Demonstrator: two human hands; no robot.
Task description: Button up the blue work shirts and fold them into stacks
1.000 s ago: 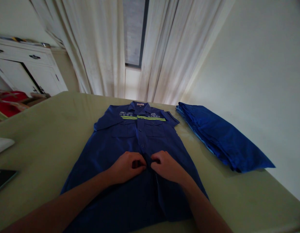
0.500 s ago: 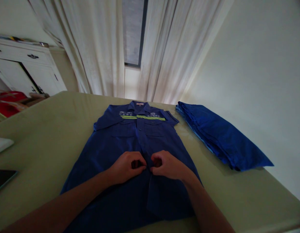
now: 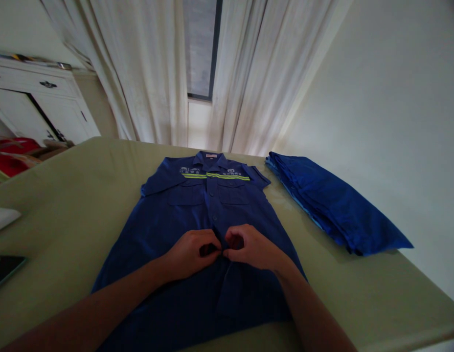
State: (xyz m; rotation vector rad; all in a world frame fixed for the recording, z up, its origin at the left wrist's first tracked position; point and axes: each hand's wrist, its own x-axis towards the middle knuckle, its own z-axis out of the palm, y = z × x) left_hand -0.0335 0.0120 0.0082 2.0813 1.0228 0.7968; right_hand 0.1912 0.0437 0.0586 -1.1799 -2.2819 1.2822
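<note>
A dark blue short-sleeved work shirt (image 3: 186, 215) lies face up, its collar away from me. A yellow-green stripe and white lettering cross its chest. Along the front placket, my left hand (image 3: 193, 252) pinches the cloth between thumb and forefinger. My right hand (image 3: 251, 248) meets it from the other side, its thumb and forefinger pinched on the placket's other edge. The fingertips of both hands nearly touch. Any button between them is hidden. Above the hands, the placket lies overlapped, with buttons showing; below, the front edges part slightly.
The shirt rests on a pale green table (image 3: 73, 195). A folded pile of blue garments (image 3: 333, 200) lies at the right, by the wall. A dark phone-like device (image 3: 5, 271) and a white object (image 3: 3, 219) are at the left edge. Curtains (image 3: 149, 73) hang behind.
My right hand has shifted slightly left and up, bringing its fingertips against the left hand's. The placket's right edge has moved left with it, and another button shows above the hands.
</note>
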